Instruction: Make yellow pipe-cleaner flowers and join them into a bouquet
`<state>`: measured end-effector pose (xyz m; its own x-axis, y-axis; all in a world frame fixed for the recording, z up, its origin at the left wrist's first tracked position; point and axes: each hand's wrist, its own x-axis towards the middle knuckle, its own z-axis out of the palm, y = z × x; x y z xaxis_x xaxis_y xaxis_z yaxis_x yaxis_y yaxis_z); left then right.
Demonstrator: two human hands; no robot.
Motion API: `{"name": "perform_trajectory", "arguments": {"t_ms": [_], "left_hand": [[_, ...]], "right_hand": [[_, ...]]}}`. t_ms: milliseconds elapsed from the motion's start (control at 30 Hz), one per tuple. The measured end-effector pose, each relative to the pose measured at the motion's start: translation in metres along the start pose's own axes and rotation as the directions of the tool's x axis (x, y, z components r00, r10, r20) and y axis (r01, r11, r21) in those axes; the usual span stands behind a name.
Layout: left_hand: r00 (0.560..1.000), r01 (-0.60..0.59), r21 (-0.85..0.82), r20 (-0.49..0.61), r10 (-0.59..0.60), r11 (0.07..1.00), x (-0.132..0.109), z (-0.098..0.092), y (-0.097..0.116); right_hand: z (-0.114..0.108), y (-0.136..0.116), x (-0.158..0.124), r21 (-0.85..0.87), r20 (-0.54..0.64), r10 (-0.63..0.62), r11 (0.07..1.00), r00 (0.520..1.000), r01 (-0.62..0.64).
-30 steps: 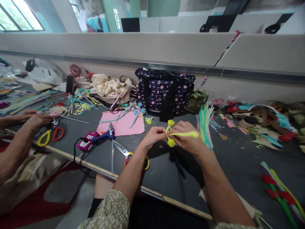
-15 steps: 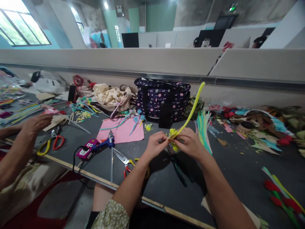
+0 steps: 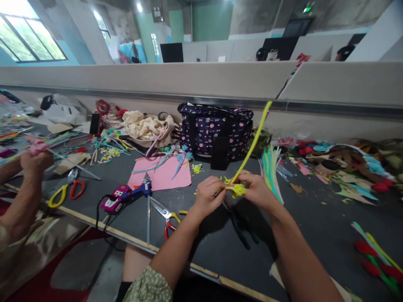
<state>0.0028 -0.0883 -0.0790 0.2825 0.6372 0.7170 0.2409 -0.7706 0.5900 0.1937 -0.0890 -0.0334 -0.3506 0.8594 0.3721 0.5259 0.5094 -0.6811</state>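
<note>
My left hand (image 3: 208,193) and my right hand (image 3: 256,188) meet above the dark table (image 3: 315,218), both pinching a small yellow fuzzy flower piece (image 3: 236,190). A long yellow-green pipe cleaner (image 3: 252,140) rises from that piece, slanting up to the right in front of the dotted bag. My right fingers close on its base. Dark pliers (image 3: 239,224) lie on the table just beneath my hands.
A navy dotted bag (image 3: 217,128) stands behind my hands. A pink sheet (image 3: 162,175), a blue and pink glue gun (image 3: 126,193) and scissors (image 3: 165,214) lie at the left. A bundle of pipe cleaners (image 3: 271,167) lies at the right. Another person's hands (image 3: 34,161) work at far left.
The pipe cleaner, held level a second ago, now stands slanting upward. My hands have shifted slightly and turned the yellow piece. The other person's hands moved left and lifted a pink piece.
</note>
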Motion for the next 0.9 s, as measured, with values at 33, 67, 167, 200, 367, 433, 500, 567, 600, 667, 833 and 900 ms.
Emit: {"name": "perform_trajectory", "arguments": {"t_ms": [33, 67, 167, 200, 367, 433, 500, 567, 600, 667, 833, 900], "left_hand": [[1.000, -0.011, -0.002, -0.008, 0.011, 1.000, 0.001, 0.000, 0.001], [1.000, -0.016, -0.017, -0.026, 0.015, 1.000, 0.002, 0.001, 0.001], [0.994, 0.069, -0.144, -0.072, -0.080, 0.987, 0.007, 0.002, 0.003], [0.986, 0.132, -0.207, -0.077, -0.150, 0.969, 0.008, 0.003, 0.002], [0.829, 0.501, -0.600, 0.128, -0.544, 0.623, 0.010, 0.002, -0.001], [0.753, 0.574, -0.687, 0.231, -0.616, 0.445, 0.010, 0.000, -0.002], [0.701, 0.607, -0.730, 0.305, -0.644, 0.315, 0.011, -0.002, -0.002], [0.662, 0.632, -0.746, 0.380, -0.646, 0.210, 0.012, -0.005, -0.002], [0.645, 0.649, -0.744, 0.426, -0.634, 0.160, 0.012, -0.006, -0.002], [0.619, 0.677, -0.732, 0.512, -0.595, 0.074, 0.011, -0.008, -0.003], [0.599, 0.699, -0.715, 0.605, -0.525, -0.026, 0.009, -0.008, -0.007], [0.595, 0.699, -0.714, 0.614, -0.518, -0.044, 0.009, -0.007, -0.007]], "right_hand": [[0.000, 0.000, 0.000, 0.014, 0.010, 0.025, 1.000, 1.000, -0.026], [0.001, -0.001, 0.000, 0.019, 0.012, 0.047, 0.999, 0.999, -0.047], [0.001, -0.004, 0.000, -0.007, -0.018, 0.064, 0.998, 0.998, -0.064], [0.001, -0.006, 0.001, -0.015, -0.030, 0.056, 0.998, 0.998, -0.057], [-0.010, -0.020, -0.002, 0.100, -0.141, 0.080, 0.993, 0.987, -0.066], [-0.014, -0.024, -0.004, 0.198, -0.195, 0.089, 0.979, 0.977, -0.049], [-0.016, -0.025, -0.005, 0.311, -0.251, 0.096, 0.950, 0.963, -0.014], [-0.013, -0.023, -0.005, 0.389, -0.290, 0.095, 0.921, 0.952, 0.026], [-0.011, -0.020, -0.005, 0.414, -0.302, 0.088, 0.909, 0.949, 0.047], [-0.006, -0.014, -0.003, 0.460, -0.308, 0.069, 0.884, 0.949, 0.085], [-0.001, -0.002, -0.001, 0.630, -0.253, 0.080, 0.770, 0.964, 0.101], [0.000, 0.000, -0.002, 0.668, -0.255, 0.085, 0.736, 0.963, 0.112]]}}
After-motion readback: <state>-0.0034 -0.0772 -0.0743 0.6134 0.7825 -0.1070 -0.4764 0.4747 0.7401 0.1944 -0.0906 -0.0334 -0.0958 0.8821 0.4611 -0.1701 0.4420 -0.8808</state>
